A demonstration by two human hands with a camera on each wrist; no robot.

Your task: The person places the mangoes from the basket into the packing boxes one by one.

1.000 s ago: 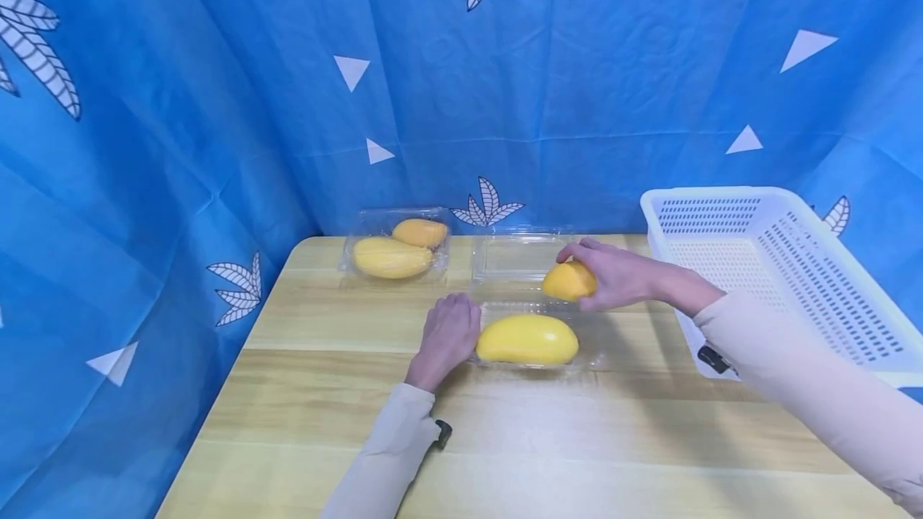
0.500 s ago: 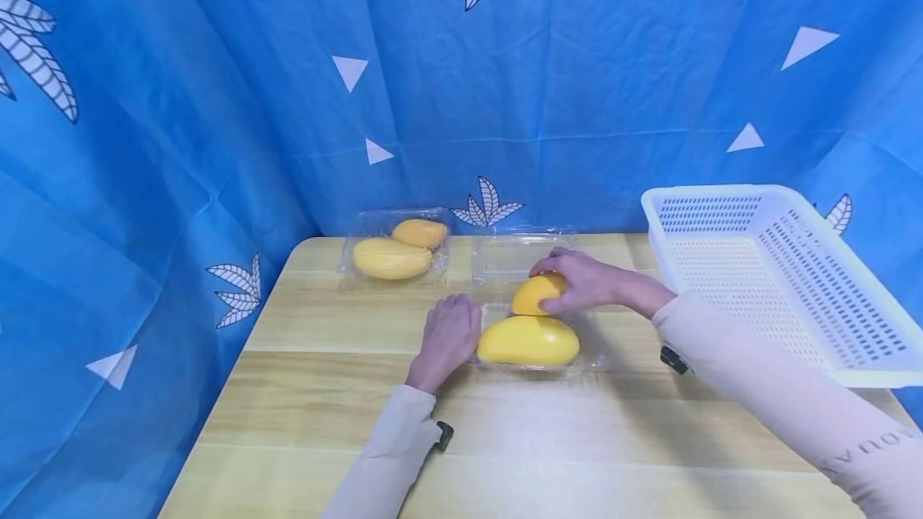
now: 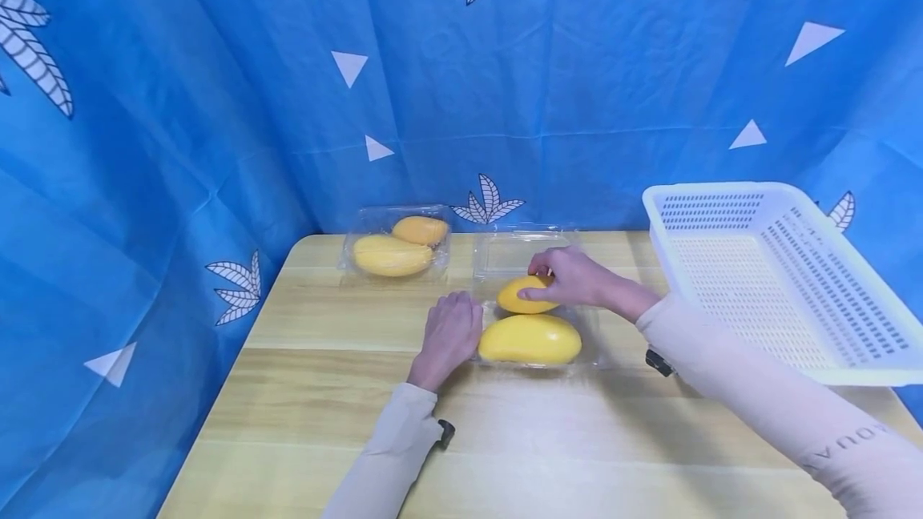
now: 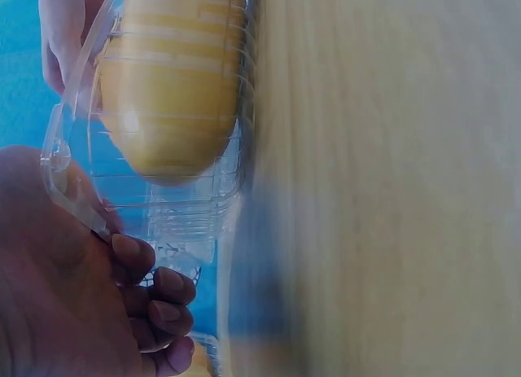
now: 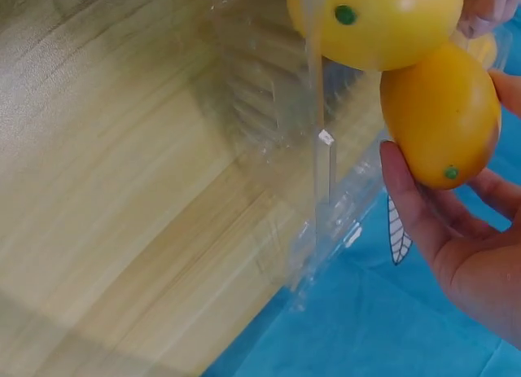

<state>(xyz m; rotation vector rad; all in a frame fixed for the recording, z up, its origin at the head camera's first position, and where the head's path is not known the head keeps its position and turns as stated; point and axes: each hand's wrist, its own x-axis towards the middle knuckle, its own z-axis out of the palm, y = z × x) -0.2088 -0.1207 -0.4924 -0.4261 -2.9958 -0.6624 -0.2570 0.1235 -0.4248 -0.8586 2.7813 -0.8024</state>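
In the head view, my right hand [image 3: 577,277] grips a small orange-yellow mango [image 3: 513,295] above the back of an open clear plastic clamshell box [image 3: 590,336]. A larger yellow mango [image 3: 530,340] lies in the front of that box, and the small one touches it in the right wrist view. My left hand [image 3: 449,333] is at the box's left end. Its thumb and curled fingers pinch the clear rim [image 4: 77,214] in the left wrist view. The box's lid [image 3: 505,253] stands tipped back behind, partly hidden by my right hand.
A second clear box [image 3: 441,271] with one large and one small mango stands at the back left. On the right is a white perforated basket [image 3: 764,347]. Blue curtain [image 3: 577,102] hangs right behind the wooden table [image 3: 303,391].
My right hand has moved left with the small mango, bringing it down behind the large mango over the box. The left hand has stayed at the box's end.
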